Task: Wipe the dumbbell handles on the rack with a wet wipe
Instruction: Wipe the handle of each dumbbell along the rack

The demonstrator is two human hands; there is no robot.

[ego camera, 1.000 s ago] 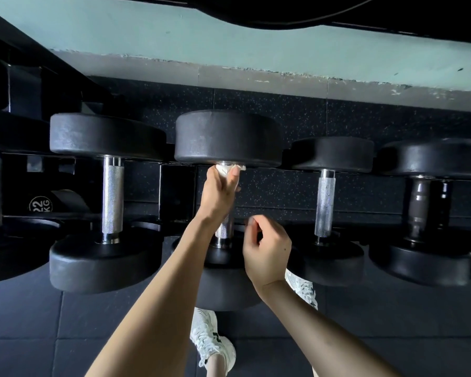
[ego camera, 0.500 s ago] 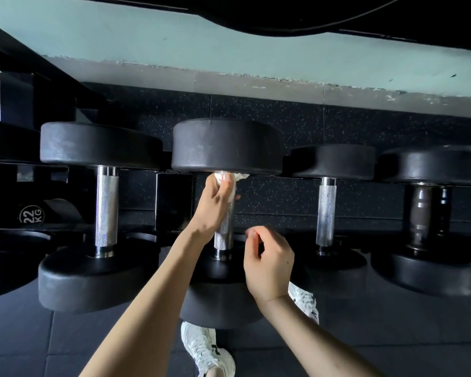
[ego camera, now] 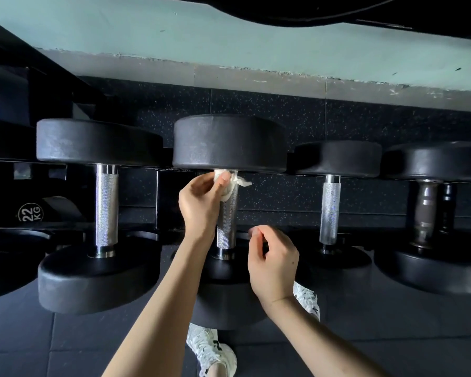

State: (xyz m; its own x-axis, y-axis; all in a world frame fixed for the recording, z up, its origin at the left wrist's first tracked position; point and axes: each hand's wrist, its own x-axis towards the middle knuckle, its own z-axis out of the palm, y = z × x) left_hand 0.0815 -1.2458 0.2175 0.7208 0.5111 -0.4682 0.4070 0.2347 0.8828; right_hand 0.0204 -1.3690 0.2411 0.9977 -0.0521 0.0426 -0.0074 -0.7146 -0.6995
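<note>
Head view, looking down at a rack (ego camera: pixel 136 170) of black dumbbells on a dark speckled rubber floor (ego camera: pixel 297 118), pale green wall (ego camera: pixel 229 42) behind. Left hand (ego camera: pixel 201 205) raised at the middle dumbbell (ego camera: pixel 229 142), fingers closed around a crumpled white wet wipe (ego camera: pixel 227 183) and pressing it against the top of the knurled steel handle (ego camera: pixel 227 221), just under the far weight head. Wipe bunched between thumb and fingers, a loose tail sticking out to the right of the handle. Lower part of that handle bare and shiny below the hand. Right hand (ego camera: pixel 272 265) held lower and to the right, near the bottom of the same handle but apart from it, fingers loosely curled, thumb and forefinger close together, holding nothing visible. Both forearms bare, reaching up from the lower edge. To the left, a larger dumbbell (ego camera: pixel 98 140) with a bare handle (ego camera: pixel 106 208), well apart from the left hand; farther left, a weight head marked 22 KG (ego camera: pixel 30 215). To the right, a smaller dumbbell (ego camera: pixel 337 157) with a thin handle (ego camera: pixel 330 213), then a dark-handled one (ego camera: pixel 435 159) at the frame's right side. Below, between the arms, two white sneakers (ego camera: pixel 212 352) on the floor tiles. Across the top edge, a dark curved shape, unclear.
</note>
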